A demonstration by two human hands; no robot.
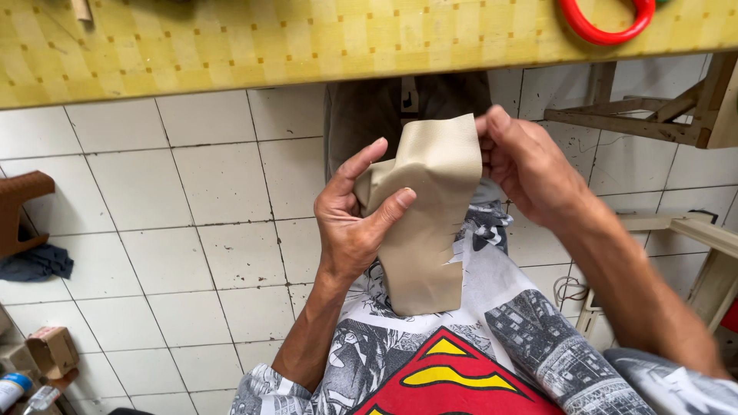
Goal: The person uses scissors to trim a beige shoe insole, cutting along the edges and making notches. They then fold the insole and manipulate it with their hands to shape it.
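A beige piece of leather-like material [427, 223] with small notches cut along its right edge hangs in front of my chest. My left hand [350, 219] grips its left side, thumb on the front face and fingers curled behind. My right hand [530, 165] pinches the upper right corner between thumb and fingers. The top of the piece is bent over between the two hands. Below it shows my printed grey shirt [492, 346] with a red and yellow emblem.
A yellow chequered table edge [231, 46] runs across the top, with a red ring-shaped handle [607, 23] lying on it. White tiled floor [177, 230] lies below. A brown stool [19, 204] and blue cloth [34, 265] are at left, wooden frames [653, 123] at right.
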